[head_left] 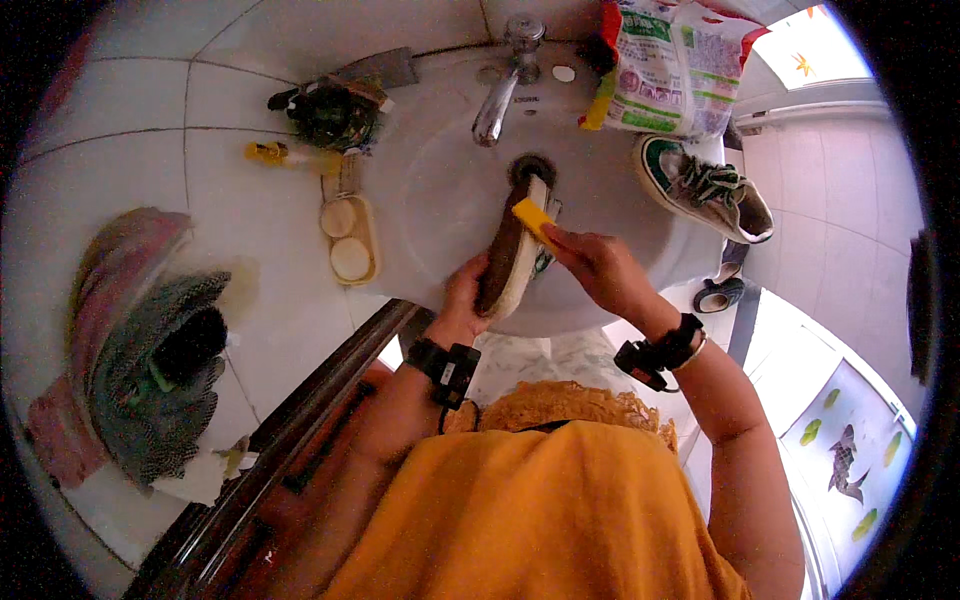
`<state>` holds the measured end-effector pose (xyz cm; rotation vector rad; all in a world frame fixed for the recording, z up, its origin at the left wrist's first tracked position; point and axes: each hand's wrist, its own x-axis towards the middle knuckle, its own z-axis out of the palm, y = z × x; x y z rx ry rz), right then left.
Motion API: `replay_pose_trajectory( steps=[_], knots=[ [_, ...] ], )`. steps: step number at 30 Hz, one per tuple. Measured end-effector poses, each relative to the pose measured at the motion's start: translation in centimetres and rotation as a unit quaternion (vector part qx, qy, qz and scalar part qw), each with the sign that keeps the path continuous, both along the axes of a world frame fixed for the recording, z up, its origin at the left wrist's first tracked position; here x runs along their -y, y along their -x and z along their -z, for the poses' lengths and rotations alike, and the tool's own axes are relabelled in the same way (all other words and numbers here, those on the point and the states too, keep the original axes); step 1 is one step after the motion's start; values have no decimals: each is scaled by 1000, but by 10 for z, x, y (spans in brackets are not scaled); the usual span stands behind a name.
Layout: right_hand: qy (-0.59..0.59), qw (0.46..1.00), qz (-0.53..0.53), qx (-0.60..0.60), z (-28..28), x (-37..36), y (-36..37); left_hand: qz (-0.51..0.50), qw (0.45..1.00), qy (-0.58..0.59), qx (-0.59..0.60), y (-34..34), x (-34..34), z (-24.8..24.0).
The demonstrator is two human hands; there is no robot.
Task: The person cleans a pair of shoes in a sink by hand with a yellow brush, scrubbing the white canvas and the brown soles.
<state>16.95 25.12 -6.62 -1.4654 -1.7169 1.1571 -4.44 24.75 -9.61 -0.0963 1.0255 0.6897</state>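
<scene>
Over the white sink [425, 200] a shoe [513, 250] is tilted on its side, its brown sole and pale rubber edge showing. My left hand [464, 300] grips the shoe at its near end, fingers partly hidden behind it. In my right hand [598, 268] is a small flat yellow block [533, 216], pinched by the fingers and touching the pale edge of the shoe. Whether the block is a sponge or a brush, I cannot tell. The shoe's far end lies by the dark drain [531, 168], below the chrome faucet [495, 105].
On the sink's right rim rests a green and white lace-up sneaker [700, 185], below a printed plastic bag [675, 70]. A soap dish [350, 240], yellow bottle [290, 156] and dark bundle [335, 112] stand left. Further left lie grey mesh cloth [150, 400] and a black brush [192, 345].
</scene>
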Motion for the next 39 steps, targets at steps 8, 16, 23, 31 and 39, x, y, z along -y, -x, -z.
replay_pose_trajectory(
  steps=[8, 16, 23, 31, 39],
  knots=[
    [99, 983, 80, 133, 32, -30, -8, 28, 999, 16, -35, -12, -4, 3],
    [13, 994, 11, 104, -52, 23, -3, -21, 999, 19, -32, -26, -7, -10],
    [-9, 984, 33, 174, -65, 23, 3, 4, 993, 28, -110, -41, -22, -26],
    [-22, 977, 70, 200, -52, 1, -2, -9, 998, 4, -59, -61, -27, -23],
    [-20, 977, -1, 214, -103, 45, 16, -88, 995, 53, -22, -55, -29, -8]
  ],
)
